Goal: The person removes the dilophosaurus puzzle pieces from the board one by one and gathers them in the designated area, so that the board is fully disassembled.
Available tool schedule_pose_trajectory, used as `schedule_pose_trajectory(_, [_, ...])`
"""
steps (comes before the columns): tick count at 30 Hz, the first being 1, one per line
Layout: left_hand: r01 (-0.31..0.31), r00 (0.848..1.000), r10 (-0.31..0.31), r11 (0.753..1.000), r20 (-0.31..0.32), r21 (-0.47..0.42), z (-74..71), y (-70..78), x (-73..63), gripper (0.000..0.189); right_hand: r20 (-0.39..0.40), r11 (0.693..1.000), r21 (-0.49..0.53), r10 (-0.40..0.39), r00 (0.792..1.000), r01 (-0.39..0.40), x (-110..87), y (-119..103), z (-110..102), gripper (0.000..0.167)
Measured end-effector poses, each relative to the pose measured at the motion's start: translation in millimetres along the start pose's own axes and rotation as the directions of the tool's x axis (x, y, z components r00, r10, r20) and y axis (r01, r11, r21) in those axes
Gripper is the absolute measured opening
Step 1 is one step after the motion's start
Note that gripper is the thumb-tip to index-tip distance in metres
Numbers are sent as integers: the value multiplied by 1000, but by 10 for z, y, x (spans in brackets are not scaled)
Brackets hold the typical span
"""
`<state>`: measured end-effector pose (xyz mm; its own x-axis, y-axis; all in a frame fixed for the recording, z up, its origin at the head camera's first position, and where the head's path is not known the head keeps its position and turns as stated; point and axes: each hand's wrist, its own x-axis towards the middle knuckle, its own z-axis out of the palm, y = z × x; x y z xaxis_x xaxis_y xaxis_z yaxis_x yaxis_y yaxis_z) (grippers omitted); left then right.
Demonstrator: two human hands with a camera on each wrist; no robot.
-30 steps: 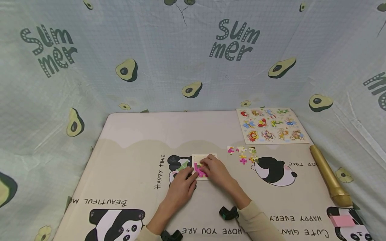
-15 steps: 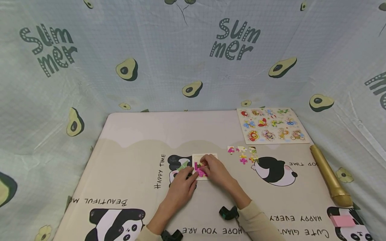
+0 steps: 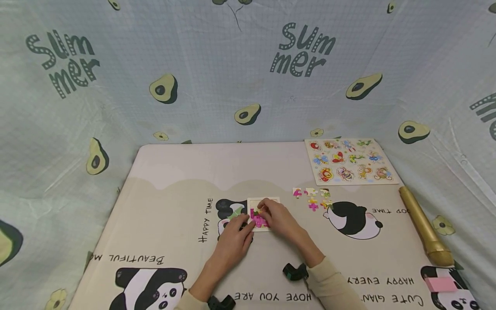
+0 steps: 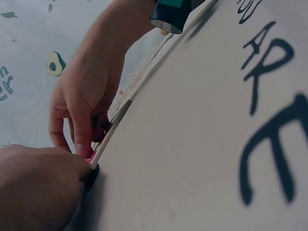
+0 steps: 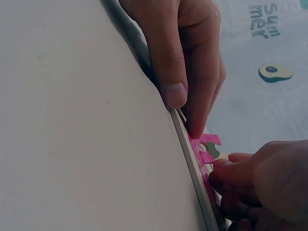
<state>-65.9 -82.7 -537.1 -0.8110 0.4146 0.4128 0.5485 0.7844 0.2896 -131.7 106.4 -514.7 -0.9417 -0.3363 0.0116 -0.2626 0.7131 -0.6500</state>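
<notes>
A small square puzzle tray lies on the mat, pink pieces in its near part. At its left edge, my left hand rests with thumb and fingers fairly straight; in the right wrist view one fingertip touches a pink piece. My right hand reaches over the tray's right side. In the right wrist view, its thumb and finger pinch a pink puzzle piece just above the tray. The right hand partly hides the tray's right half. Several loose puzzle pieces lie beyond the right hand.
A picture board of insects lies at the back right. Near the right edge is a gold microphone-shaped object, with a pink block below it. A black wrist device sits by the right sleeve. A printed cloth hangs behind.
My right hand's fingers have shifted very slightly over the tray. The left hand stays on the tray's left edge, and the loose pieces have not moved.
</notes>
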Motion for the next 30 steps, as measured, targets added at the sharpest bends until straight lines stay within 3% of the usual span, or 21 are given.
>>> schedule_pose_trajectory(9, [-1,1000,1,1000,-3,7,9,4,2,30,-37,999,36,-28,999,30,-10,9,-16,17])
schedule_pose_trajectory(30, [26,999,-26,1000,20,10,-4,17,3,32,-129,981,177,98,987,-74,-131,177,-188,19])
